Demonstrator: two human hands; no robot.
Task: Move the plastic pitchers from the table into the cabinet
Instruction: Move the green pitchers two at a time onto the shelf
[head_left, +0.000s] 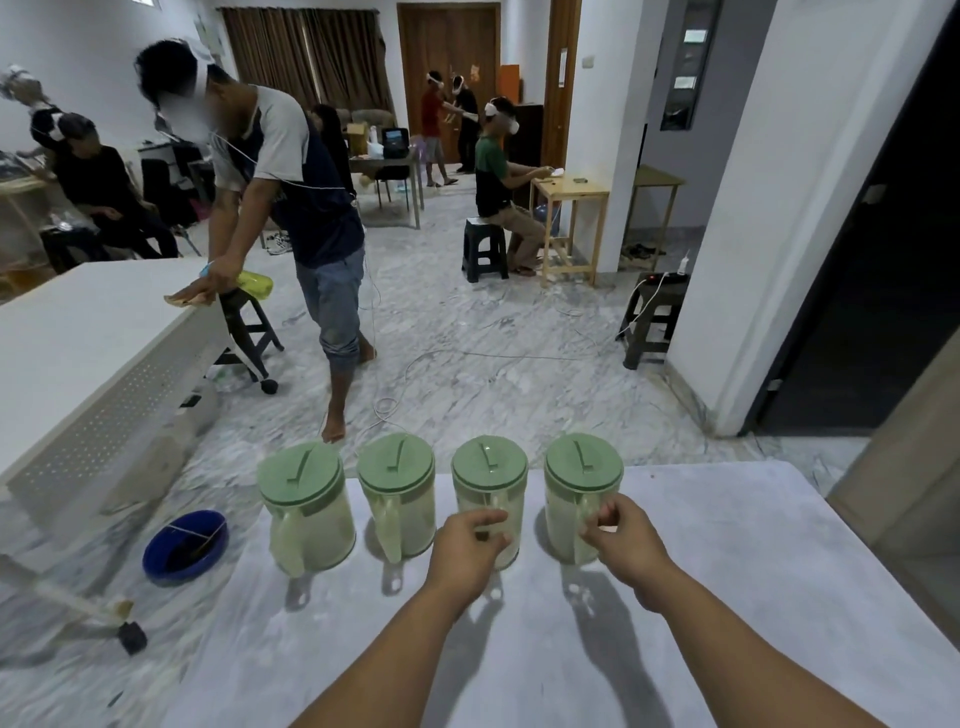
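Four lidded pitchers (490, 501) along far table (727, 545) edge; likely empty, light, stiff. Left hand (470, 545), right hand (626, 535) half-curled at handles, holding nothing.

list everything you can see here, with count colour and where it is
translucent plastic pitchers with green lids: 4, pale green, in a row at the far edge of the table
white table: 1, white, under the pitchers
blue round plastic basin: 1, blue, on the floor left of the table
dark plastic stools: at least 3, black, on the marble floor
light wooden side tables: 2, tan, by the white pillar
other people: several, mid-room and back
left hand: 1, at the third pitcher's handle
right hand: 1, at the fourth pitcher's handle
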